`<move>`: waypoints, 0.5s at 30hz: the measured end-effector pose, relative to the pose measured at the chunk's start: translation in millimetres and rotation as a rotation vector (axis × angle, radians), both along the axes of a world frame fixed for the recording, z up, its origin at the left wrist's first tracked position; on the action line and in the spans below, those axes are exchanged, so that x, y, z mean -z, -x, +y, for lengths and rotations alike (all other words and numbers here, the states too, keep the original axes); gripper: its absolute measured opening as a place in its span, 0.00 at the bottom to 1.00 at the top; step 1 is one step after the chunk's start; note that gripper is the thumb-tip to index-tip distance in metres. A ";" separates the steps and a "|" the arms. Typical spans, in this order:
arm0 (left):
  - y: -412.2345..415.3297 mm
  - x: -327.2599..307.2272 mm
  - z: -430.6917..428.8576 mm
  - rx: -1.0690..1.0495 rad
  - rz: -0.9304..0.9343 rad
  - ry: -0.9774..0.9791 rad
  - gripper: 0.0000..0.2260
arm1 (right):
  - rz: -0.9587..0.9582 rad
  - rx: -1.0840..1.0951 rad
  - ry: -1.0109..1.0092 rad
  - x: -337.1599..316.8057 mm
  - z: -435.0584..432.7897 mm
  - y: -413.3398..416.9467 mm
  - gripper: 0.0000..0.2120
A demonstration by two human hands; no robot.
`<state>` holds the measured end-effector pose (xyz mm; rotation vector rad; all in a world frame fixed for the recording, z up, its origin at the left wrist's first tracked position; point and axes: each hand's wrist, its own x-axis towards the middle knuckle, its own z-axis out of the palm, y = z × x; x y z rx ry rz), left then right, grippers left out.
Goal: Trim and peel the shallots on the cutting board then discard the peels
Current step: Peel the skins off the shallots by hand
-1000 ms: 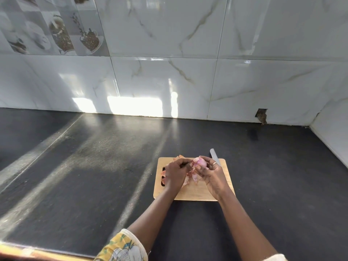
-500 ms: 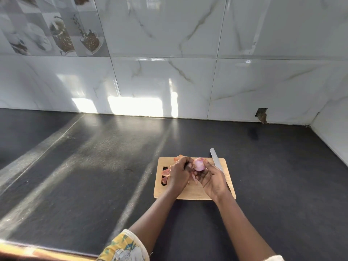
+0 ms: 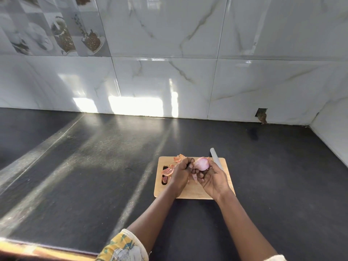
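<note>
A pale pink, mostly peeled shallot (image 3: 201, 163) is held just above the wooden cutting board (image 3: 190, 192). My right hand (image 3: 213, 178) grips it from below, palm turned up. My left hand (image 3: 180, 172) is right beside it, with curled fingertips pinching a strip of skin (image 3: 194, 178) that hangs from the shallot. Loose orange-pink peels (image 3: 168, 171) lie on the board's left side, and more peels (image 3: 179, 158) sit at its far edge. A knife (image 3: 215, 157) lies along the board's right side, partly hidden under my right hand.
The board sits on a dark countertop (image 3: 94, 176) streaked with sunlight. A white marble-tiled wall (image 3: 169, 81) runs behind, and a side wall (image 3: 335, 140) closes the right corner. A wooden counter edge (image 3: 28, 249) shows at the lower left.
My right hand has turned palm up and shows more of the bare shallot. My left hand has stayed against it, pulling at the skin. Board, knife and loose peels have not moved.
</note>
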<state>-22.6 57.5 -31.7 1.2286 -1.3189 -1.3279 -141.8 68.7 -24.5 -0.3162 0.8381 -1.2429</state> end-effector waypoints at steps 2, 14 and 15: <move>1.2 -2.1 1.9 0.034 0.045 -0.004 0.12 | -0.022 -0.019 -0.015 3.1 -1.4 1.2 0.16; 3.3 1.6 2.0 0.019 0.379 -0.139 0.15 | -0.296 -0.030 -0.066 9.8 -3.0 5.0 0.15; 4.1 0.4 2.5 0.019 0.420 -0.150 0.16 | -0.324 -0.029 -0.067 10.2 -3.5 5.1 0.14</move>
